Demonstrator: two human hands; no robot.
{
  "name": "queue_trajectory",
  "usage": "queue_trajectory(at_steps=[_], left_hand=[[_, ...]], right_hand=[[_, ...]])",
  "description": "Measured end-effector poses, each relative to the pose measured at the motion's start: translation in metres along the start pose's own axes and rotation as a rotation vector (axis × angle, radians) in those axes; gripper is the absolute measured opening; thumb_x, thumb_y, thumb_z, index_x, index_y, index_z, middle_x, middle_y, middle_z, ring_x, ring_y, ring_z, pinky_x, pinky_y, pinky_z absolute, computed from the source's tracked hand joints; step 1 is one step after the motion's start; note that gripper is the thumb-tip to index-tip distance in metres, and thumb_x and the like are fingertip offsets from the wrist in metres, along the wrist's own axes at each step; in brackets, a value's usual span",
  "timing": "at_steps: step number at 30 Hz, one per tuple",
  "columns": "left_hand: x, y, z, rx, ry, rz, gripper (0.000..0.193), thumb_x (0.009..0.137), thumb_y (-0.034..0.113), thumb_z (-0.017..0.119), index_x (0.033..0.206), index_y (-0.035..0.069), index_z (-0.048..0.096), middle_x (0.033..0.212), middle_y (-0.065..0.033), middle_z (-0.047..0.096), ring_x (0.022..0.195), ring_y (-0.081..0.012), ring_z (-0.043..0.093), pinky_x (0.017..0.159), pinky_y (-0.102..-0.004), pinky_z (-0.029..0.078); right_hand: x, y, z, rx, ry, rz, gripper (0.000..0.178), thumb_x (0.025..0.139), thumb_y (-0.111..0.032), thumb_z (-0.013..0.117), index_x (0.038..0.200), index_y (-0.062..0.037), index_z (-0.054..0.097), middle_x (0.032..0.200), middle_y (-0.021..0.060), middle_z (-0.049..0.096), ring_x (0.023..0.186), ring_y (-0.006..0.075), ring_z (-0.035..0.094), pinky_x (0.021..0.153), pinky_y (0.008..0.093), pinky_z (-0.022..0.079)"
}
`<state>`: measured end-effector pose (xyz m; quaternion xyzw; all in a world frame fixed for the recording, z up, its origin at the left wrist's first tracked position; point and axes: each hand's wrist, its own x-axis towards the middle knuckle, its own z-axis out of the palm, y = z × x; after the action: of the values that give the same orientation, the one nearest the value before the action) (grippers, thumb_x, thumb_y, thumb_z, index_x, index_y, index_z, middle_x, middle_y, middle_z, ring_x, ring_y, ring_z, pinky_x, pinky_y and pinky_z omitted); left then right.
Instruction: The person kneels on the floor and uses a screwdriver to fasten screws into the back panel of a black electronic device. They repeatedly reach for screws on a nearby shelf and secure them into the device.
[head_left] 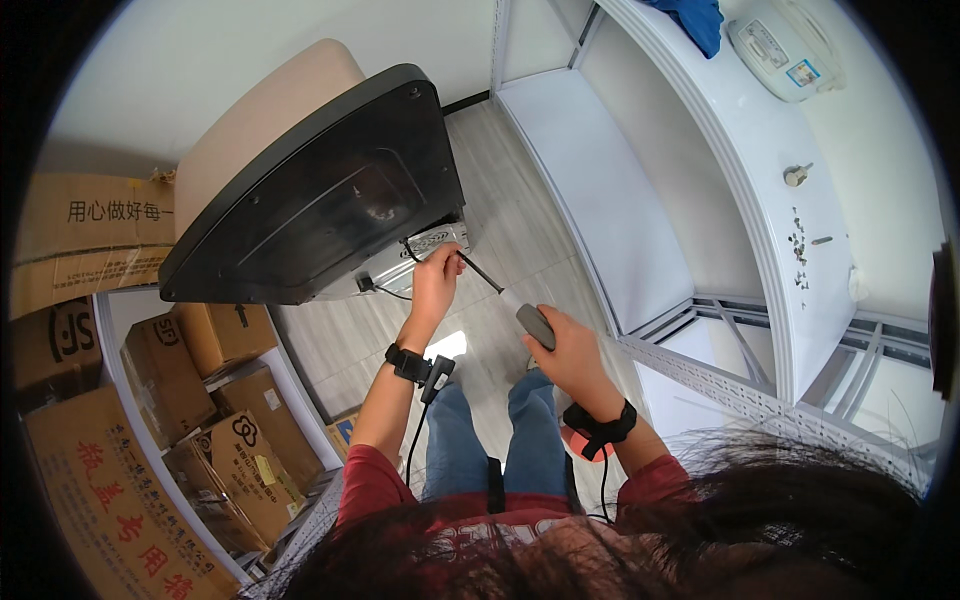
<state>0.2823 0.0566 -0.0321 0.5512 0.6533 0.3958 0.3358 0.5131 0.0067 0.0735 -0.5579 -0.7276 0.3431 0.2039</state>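
Note:
My right hand (572, 352) is wrapped round the grey handle (535, 325) of what looks like a screwdriver. Its dark thin shaft (482, 273) slants up and left to the fingertips of my left hand (436, 283). Those fingers are pinched together beside a silver metal unit (430, 243); whether they grip the shaft's tip or a small part is hidden. Above the unit, a large black panel (330, 200) with a beige cover (275, 105) behind it leans over at the left. A black cable (392, 292) runs from a plug on the unit.
Cardboard boxes (245, 460) fill a shelf at the left. To the right stand a white shelf unit (610, 190) and a white worktop (740, 170) with small metal parts, a clear lidded container (785, 50) and a blue cloth (695, 22). Grey floor (510, 190) lies between.

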Motion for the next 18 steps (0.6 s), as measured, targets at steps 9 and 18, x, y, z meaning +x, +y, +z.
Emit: queue_trajectory(at_steps=[9,18], left_hand=[[0.013,0.013,0.009,0.013,0.07,0.12,0.049,0.085,-0.004,0.057,0.133,0.002,0.048,0.115,-0.0179,0.062,0.1,-0.028,0.064,0.083,-0.0352,0.052],[0.013,-0.01,0.018,0.962,0.081,0.314,0.073,0.078,0.006,0.065,0.145,0.01,0.036,0.154,-0.0076,0.028,0.141,-0.0234,0.028,0.114,-0.0468,0.022]], right_hand=[[0.003,0.018,0.013,0.073,0.0,0.069,0.038,0.088,-0.022,0.062,0.116,-0.0009,0.05,0.102,0.0247,0.062,0.085,0.0442,0.061,0.07,0.0471,0.05],[0.018,0.029,0.018,0.155,0.041,0.077,0.036,0.088,-0.021,0.062,0.116,-0.0005,0.052,0.103,0.0224,0.061,0.088,0.0442,0.059,0.073,0.0451,0.048]])
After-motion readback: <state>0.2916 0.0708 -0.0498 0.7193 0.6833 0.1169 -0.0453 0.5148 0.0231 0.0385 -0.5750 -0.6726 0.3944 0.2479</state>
